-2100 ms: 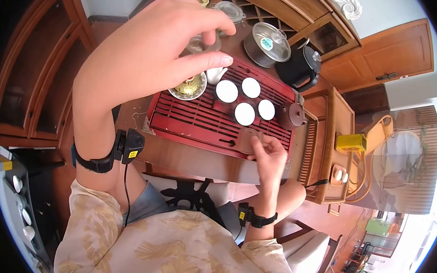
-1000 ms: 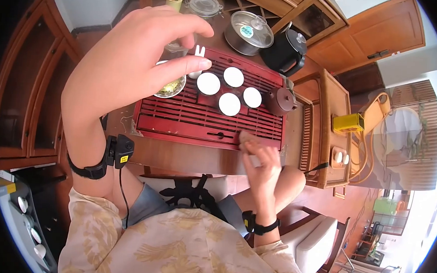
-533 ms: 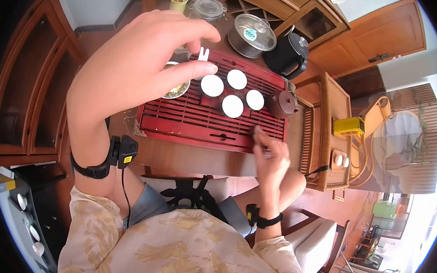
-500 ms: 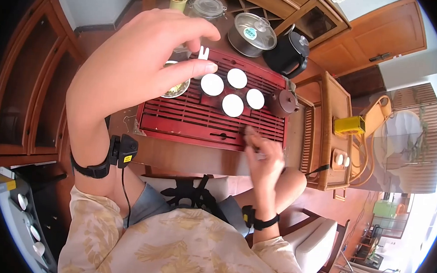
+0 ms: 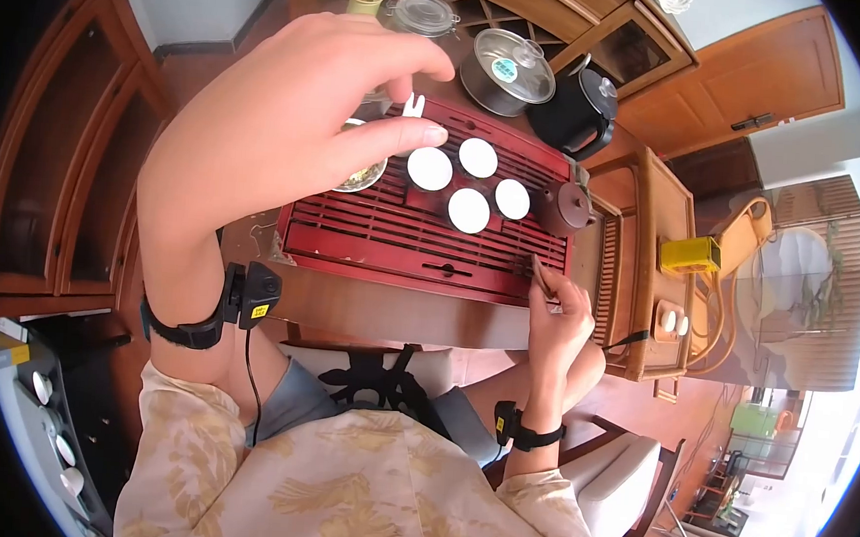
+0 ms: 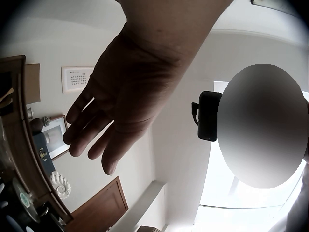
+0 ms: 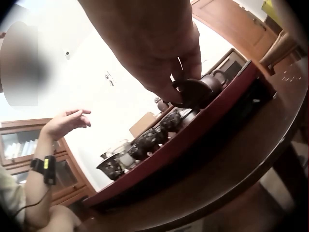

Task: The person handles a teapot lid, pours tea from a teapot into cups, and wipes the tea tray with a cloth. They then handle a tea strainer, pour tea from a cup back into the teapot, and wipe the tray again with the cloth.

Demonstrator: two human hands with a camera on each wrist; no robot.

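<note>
My left hand (image 5: 291,122) is raised above the left part of a red slatted tray (image 5: 372,250), fingers loosely bent, holding nothing; the left wrist view shows the bare palm (image 6: 135,92). At the tray's near right corner, my right hand (image 5: 559,326) pinches a thin dark brown piece (image 5: 541,275), seen nearly edge-on. In the right wrist view this brown piece (image 7: 192,93) looks rounded, beside the brown teapot. Four white-topped cups, one of them here (image 5: 468,211), stand mid-tray, with the teapot (image 5: 566,208) to their right. A patterned bowl (image 5: 365,174) is partly hidden under my left hand.
Behind the tray are a glass jar (image 5: 423,14), a lidded steel pot (image 5: 506,71) and a black kettle (image 5: 575,108). A wooden side stand with a yellow box (image 5: 691,255) is at the right. A white forked-top figure (image 5: 413,107) stands near my left fingers.
My right hand has shifted right along the tray's near edge, still pinching the brown piece, which has turned from flat to nearly edge-on. My left hand keeps its raised pose while the head view shifts slightly.
</note>
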